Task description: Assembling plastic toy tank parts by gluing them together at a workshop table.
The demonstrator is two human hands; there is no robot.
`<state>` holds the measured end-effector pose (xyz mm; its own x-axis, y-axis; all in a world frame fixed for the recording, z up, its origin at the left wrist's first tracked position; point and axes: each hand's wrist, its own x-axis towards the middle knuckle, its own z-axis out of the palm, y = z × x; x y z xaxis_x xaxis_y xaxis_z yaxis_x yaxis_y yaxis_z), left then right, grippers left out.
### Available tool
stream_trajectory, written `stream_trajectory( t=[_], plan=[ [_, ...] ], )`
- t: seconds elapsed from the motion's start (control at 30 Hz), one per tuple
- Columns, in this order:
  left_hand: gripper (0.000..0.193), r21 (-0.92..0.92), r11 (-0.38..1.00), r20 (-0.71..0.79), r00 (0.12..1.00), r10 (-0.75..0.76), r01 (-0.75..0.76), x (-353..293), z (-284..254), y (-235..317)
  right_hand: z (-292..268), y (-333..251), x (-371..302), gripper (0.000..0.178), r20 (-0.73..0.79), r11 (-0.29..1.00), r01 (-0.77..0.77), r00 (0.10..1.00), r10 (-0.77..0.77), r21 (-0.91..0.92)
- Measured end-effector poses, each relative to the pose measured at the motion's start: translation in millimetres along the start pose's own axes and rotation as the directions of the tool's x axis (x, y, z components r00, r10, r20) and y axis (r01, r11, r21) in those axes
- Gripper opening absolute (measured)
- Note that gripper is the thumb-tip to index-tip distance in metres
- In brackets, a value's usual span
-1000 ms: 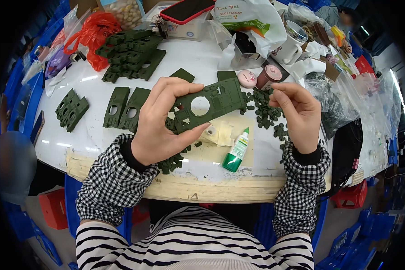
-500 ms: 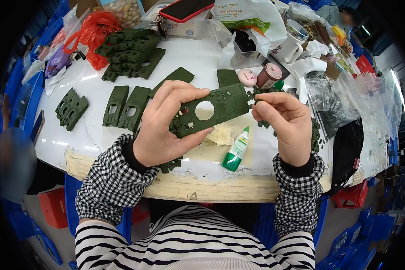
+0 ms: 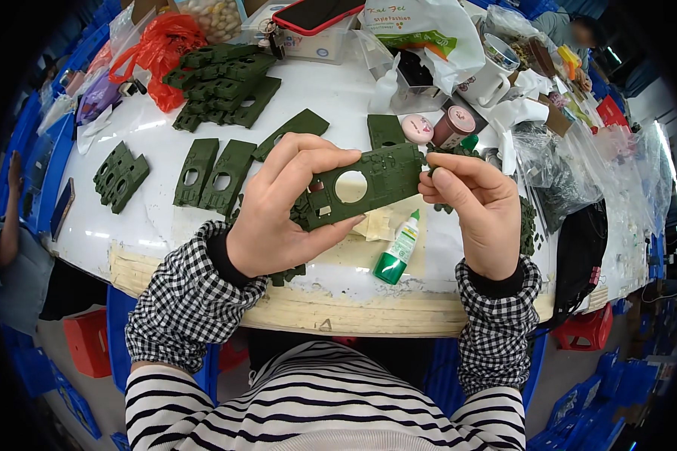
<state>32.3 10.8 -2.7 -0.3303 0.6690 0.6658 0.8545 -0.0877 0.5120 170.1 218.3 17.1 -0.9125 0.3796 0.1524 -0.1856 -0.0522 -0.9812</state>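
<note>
My left hand (image 3: pixel 282 207) grips a dark green plastic model tank hull (image 3: pixel 387 177) with a round hole, raised above the table and slightly tilted. My right hand (image 3: pixel 478 199) is closed by the hull's right end, thumb and forefinger pinching a small dark green part (image 3: pixel 432 171); its shape is mostly hidden by the fingers. Below the hull lies a glue bottle (image 3: pixel 396 252) with a green tip and green base, beside a cream paper piece (image 3: pixel 374 226). More hull pieces (image 3: pixel 222 179) lie left of my left hand, and small green parts (image 3: pixel 527 225) lie beyond my right wrist.
A heap of green hull pieces (image 3: pixel 229 86) sits at the back left near a red plastic bag (image 3: pixel 162 56). At the back right stand a white mug (image 3: pixel 491 74), a pink jar (image 3: pixel 453 126) and clear plastic bags (image 3: pixel 568 173). Another person's arm (image 3: pixel 11 214) shows at far left.
The hull in my left hand has shifted slightly right, its end closer to my right fingers. My right hand keeps its pinch. At far left, the other person has moved and a raised arm shows.
</note>
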Motion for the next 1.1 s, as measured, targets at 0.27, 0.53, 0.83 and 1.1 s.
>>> stream_trajectory(
  t=[0.27,0.53,0.83,1.1],
  plan=[
    [0.060,-0.001,1.000,0.001,1.000,0.007,-0.007,-0.2,0.6,-0.5,1.6,-1.8,-1.4,0.021,0.005,1.000,-0.001,1.000,0.001,-0.016],
    [0.060,0.052,0.996,0.001,0.997,0.073,-0.073,-0.3,1.0,1.5,2.8,-3.8,-3.3,0.016,-0.020,0.997,0.010,1.000,-0.011,-0.078],
    [0.060,0.060,0.989,0.054,0.990,0.131,-0.134,-0.6,2.5,4.5,6.6,0.8,-3.5,0.012,0.025,0.921,0.197,0.979,-0.200,-0.337],
    [0.061,0.057,0.989,0.077,0.988,0.132,-0.137,1.3,2.5,4.7,6.0,0.7,-4.3,0.009,0.043,0.946,0.105,0.994,-0.097,-0.307]
  ],
)
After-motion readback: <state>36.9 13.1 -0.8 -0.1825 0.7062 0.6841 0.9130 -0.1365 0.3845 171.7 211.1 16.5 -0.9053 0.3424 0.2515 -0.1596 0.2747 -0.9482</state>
